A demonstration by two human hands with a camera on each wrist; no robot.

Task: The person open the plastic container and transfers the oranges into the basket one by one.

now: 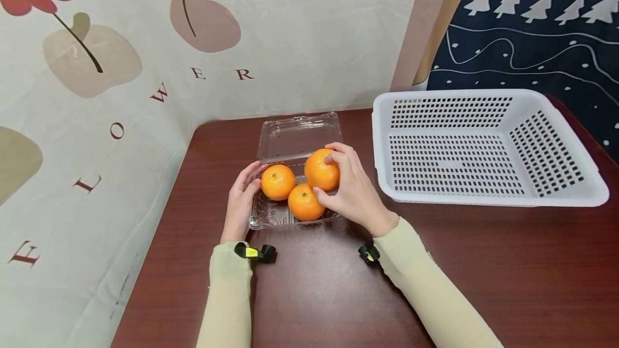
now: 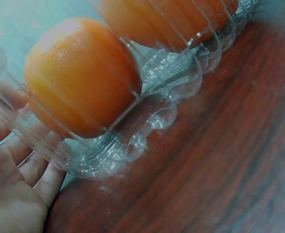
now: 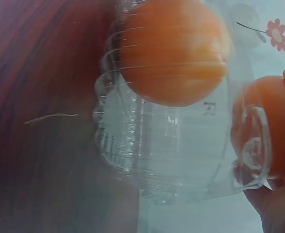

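A clear plastic clamshell box point(image 1: 273, 217) lies on the table, its lid point(image 1: 297, 138) folded back behind it. My left hand point(image 1: 238, 205) holds the box's left wall, fingers outside and thumb at the rim. Beside that thumb sits one orange point(image 1: 278, 182) in the box. Another orange point(image 1: 306, 203) rests at the front middle, seen through the clear wall in the right wrist view. My right hand point(image 1: 357, 195) grips a third orange point(image 1: 321, 169) at the box's back right, thumb in front and fingers behind. In the right wrist view this orange appears raised near the rim.
To the right on the dark red-brown table point(image 1: 309, 294) stands a white perforated plastic basket point(image 1: 454, 200). A pale cloth with flower prints point(image 1: 314, 31) hangs behind and to the left. A dark blue cloth with white trees point(image 1: 527, 58) is at the back right.
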